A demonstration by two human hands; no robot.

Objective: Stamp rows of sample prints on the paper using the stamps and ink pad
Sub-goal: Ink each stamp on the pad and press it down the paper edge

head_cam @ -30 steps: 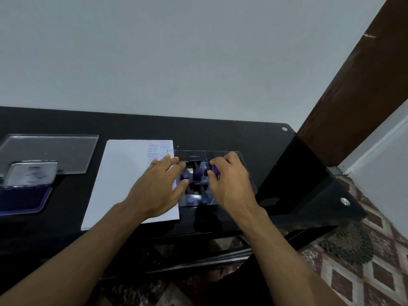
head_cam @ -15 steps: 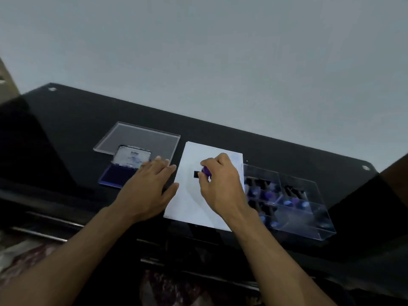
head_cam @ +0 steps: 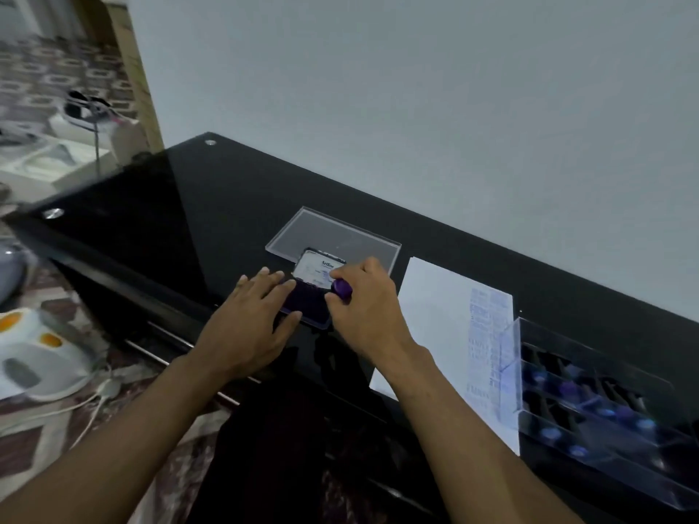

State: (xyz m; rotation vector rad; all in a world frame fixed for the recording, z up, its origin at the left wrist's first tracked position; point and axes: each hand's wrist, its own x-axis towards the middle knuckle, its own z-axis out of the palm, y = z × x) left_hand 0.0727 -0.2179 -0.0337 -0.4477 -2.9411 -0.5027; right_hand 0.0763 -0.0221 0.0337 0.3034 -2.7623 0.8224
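Observation:
My right hand [head_cam: 368,304] grips a stamp with a purple knob [head_cam: 342,289] and holds it down over the ink pad [head_cam: 308,306], whose dark purple surface shows between my hands. My left hand [head_cam: 251,317] lies flat with straight fingers on the pad's left edge. The pad's lid [head_cam: 319,268] stands open behind it. To the right lies the white paper [head_cam: 438,323], with a column of faint blue prints [head_cam: 486,342] along its right side. The stamp's face is hidden by my fingers.
A clear plastic box [head_cam: 605,406] with several purple-knobbed stamps sits at the right of the black glass table [head_cam: 170,206]. A clear lid [head_cam: 333,236] lies behind the ink pad. Left of the table, white appliances and a cable lie on the floor.
My right hand took a stamp out of the box and carried it left across the paper to the ink pad. My left hand moved from the box to the pad's edge.

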